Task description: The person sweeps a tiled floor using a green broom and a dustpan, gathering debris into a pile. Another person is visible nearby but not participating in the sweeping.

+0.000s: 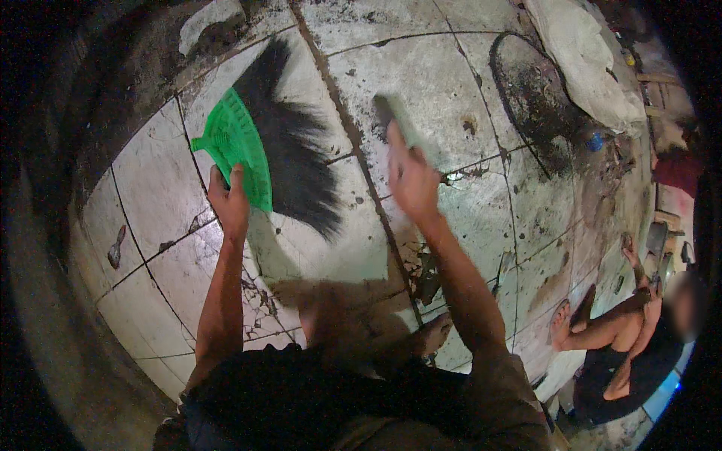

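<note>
My left hand (230, 199) grips the lower edge of a green plastic broom head (233, 139), thumb on its face. Its black bristles (293, 150) fan out to the right, uneven at the tips, and no stick shows in its socket. To the right, over the tiles, my right hand (412, 180) is closed round a short, flat, dark tool (385, 111). Motion smears the tool, so its exact kind cannot be made out. A gap separates it from the bristles.
Stained, cracked tiles make up the floor (316, 252). A pale sack (579, 56) and a dark ring-shaped stain or loop (496, 68) lie far right. Another person (624, 338) sits at the right edge. A dark scrap (116, 248) lies at left.
</note>
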Demonstrator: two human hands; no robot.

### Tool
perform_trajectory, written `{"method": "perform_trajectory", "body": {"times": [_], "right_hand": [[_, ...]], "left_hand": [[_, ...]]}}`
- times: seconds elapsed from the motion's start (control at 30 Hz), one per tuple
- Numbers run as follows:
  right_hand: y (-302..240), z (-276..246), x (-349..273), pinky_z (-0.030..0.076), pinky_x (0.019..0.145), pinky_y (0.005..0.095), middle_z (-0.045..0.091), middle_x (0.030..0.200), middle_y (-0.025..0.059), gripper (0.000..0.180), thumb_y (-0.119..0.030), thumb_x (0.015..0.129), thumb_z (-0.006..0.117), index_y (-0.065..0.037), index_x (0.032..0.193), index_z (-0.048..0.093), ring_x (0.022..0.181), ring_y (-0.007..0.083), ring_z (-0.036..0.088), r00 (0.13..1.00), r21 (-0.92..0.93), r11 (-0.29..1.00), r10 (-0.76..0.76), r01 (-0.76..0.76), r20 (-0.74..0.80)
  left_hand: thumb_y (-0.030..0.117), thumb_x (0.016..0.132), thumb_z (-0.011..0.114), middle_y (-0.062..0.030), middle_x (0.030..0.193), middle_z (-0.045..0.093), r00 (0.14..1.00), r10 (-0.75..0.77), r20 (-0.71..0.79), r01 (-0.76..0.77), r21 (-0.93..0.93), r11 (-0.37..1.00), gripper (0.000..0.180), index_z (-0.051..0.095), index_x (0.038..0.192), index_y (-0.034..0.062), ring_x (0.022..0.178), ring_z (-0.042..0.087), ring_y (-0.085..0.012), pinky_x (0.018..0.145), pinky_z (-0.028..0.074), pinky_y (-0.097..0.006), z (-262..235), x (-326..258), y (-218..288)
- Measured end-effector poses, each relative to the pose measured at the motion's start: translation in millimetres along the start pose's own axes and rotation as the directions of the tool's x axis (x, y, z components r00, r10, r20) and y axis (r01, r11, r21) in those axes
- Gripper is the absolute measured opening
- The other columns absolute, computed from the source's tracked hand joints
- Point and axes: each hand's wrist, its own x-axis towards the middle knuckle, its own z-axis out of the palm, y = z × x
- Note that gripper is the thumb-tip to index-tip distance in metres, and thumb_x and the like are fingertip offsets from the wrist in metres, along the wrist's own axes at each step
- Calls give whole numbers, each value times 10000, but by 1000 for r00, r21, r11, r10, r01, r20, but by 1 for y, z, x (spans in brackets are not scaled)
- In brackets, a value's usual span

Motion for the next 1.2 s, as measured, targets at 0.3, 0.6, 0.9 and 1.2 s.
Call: {"method": "perform_trajectory", "body": {"times": [0.3, 0.6, 0.9, 1.2], "right_hand": [[1, -8, 15, 538, 579, 540, 651, 909, 249, 591, -144, 942, 590, -276, 1508, 483, 652, 448, 648, 998, -145, 988, -44, 48, 35], [7, -12, 11, 525, 460, 437, 627, 911, 166, 640, -94, 896, 603, -255, 1505, 490, 525, 336, 617, 969, -244, 946, -238, 216, -66], [11, -16, 12, 537, 494, 448, 611, 857, 134, 616, -180, 957, 598, -212, 1544, 413, 535, 335, 606, 974, -223, 948, -222, 225, 37], [-8, -20, -13, 570, 538, 455, 686, 980, 169, 631, -187, 932, 607, -256, 1531, 421, 624, 340, 687, 984, -82, 983, -159, 166, 82]], "left_hand": [[121, 1005, 592, -96, 1038, 673, 1000, -15, 22, 15, -24, 1000, 220, 601, 1155, -41, 913, 599, -144, 815, 487, -305, -5, 4, -9], [110, 1004, 594, -82, 1029, 678, 999, 33, 27, -34, 10, 999, 207, 604, 1151, -35, 905, 603, -147, 811, 494, -306, -1, 2, -4], [111, 1003, 609, -89, 1016, 675, 1000, 8, 26, -9, 43, 999, 201, 596, 1131, -43, 904, 602, -144, 803, 492, -296, -2, 1, -4], [106, 1001, 604, -87, 1018, 674, 998, 55, 29, -55, 10, 998, 195, 593, 1123, -45, 903, 595, -137, 801, 488, -294, -1, 0, -3]]}}
